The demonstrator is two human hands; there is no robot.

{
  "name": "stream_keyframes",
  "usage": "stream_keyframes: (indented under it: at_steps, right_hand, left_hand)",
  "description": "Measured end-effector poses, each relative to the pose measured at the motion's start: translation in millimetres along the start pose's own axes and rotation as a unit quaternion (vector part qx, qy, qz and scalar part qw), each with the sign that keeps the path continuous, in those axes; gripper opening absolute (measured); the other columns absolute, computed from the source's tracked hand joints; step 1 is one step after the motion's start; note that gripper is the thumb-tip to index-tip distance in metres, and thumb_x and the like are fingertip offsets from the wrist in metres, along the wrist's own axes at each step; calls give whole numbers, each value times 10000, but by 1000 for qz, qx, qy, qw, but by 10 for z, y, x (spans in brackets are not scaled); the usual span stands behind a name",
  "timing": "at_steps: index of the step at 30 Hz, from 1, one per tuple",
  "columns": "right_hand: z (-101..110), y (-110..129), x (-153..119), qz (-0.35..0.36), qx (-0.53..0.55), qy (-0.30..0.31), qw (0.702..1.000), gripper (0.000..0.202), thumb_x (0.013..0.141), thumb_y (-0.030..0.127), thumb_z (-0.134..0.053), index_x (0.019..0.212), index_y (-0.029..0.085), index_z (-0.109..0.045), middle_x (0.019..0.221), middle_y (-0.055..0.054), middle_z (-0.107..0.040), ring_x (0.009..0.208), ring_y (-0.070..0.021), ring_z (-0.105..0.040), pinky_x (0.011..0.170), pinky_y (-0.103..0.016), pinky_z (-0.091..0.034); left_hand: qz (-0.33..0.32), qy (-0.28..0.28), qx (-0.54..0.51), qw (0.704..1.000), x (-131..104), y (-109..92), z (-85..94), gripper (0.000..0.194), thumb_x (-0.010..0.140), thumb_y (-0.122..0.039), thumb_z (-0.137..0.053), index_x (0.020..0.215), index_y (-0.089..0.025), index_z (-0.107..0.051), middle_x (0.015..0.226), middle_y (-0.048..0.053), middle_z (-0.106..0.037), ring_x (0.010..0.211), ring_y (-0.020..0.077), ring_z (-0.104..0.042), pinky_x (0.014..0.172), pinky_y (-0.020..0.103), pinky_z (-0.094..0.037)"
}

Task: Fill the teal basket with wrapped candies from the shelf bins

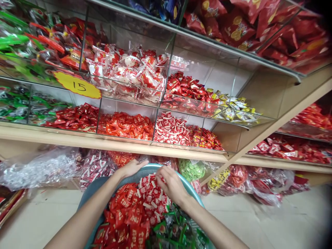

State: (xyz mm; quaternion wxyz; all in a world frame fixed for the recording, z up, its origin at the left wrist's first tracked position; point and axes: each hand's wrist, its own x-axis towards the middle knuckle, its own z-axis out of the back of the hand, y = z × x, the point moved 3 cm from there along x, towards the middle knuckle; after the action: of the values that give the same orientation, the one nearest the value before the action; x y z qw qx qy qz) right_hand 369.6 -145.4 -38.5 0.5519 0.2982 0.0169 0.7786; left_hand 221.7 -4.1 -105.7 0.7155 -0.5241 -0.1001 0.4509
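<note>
A blue-green plastic basket [193, 192] full of wrapped candies is in front of me. My left hand [131, 168] is closed on its far rim. My right hand [169, 181] hangs just inside the far right rim, fingers curled down over red-and-white wrapped candies [153, 197]; what it holds, if anything, is hidden. Red candies with gold lettering [129, 214] fill the left part of the basket. Green-and-clear wrapped candies [176, 230] lie at the near right, partly behind my right forearm.
Divided shelves [124, 147] of wrapped candies rise beyond the basket, with a yellow price tag [77, 84] reading 15. Below the lowest shelf, bags of candy [192, 169] sit on the tiled floor [233, 221]. Clear plastic wrap [41, 169] lies at the left.
</note>
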Motion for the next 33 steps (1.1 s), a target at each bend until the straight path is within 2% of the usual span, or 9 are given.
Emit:
stream_keyframes:
  at_steps: [3, 8, 18, 28, 33]
  right_hand:
    - [-161, -46, -25, 28, -83, 38, 995, 117, 904, 169, -433, 855, 198, -535, 845, -33, -570, 794, -168, -500, 743, -304, -403]
    - [-218, -111, -25, 67, -166, 59, 982, 130, 926, 192, -422, 868, 200, -538, 860, -31, -571, 819, -174, -486, 739, -304, -382]
    - [-319, -324, -169, 112, -215, 87, 966, 83, 919, 192, -453, 899, 192, -534, 892, -21, -572, 826, -170, -477, 768, -308, -370]
    - [-269, -306, -234, 109, -207, 103, 967, 92, 902, 152, -449, 879, 195, -527, 907, -40, -564, 825, -179, -484, 764, -320, -388]
    - [-106, -232, -165, 101, -187, 97, 972, 73, 862, 177, -473, 902, 193, -532, 927, -59, -569, 865, -200, -482, 789, -344, -383]
  left_hand:
    - [-7, -4, 15, 1000, 30, 43, -6, 689, 649, -774, -437, 630, -123, -662, 568, 37, -606, 570, 178, -517, 557, 260, -337]
    - [-16, -11, 25, 999, 79, 100, 4, 693, 638, -784, -436, 618, -129, -662, 566, 40, -617, 573, 184, -527, 565, 256, -347]
    - [-9, -18, 42, 999, 57, 70, 21, 670, 651, -776, -433, 580, -141, -636, 546, 36, -597, 573, 187, -525, 551, 257, -345]
    - [-8, -11, 39, 999, 40, 65, 8, 687, 657, -781, -420, 612, -138, -659, 567, 44, -619, 591, 195, -530, 566, 266, -342]
    - [-9, -3, 25, 1000, 33, 56, 8, 680, 658, -769, -434, 647, -135, -680, 623, 51, -653, 631, 207, -557, 593, 270, -353]
